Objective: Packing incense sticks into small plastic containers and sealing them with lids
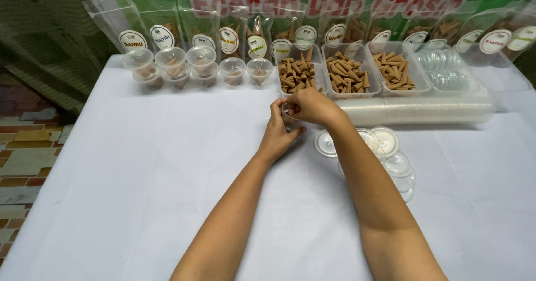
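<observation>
My left hand and my right hand meet at the middle of the white table, both closed around a small clear plastic cup that is mostly hidden by my fingers. I cannot tell what is inside it. Just beyond my hands stands a clear tray of brown incense cones. Round clear lids lie to the right of my right forearm.
Two more trays of cones and a tray of lids line the back. Several filled small cups stand at back left. A long stack of cups lies sideways at right. Labelled pouches lean against the green wall.
</observation>
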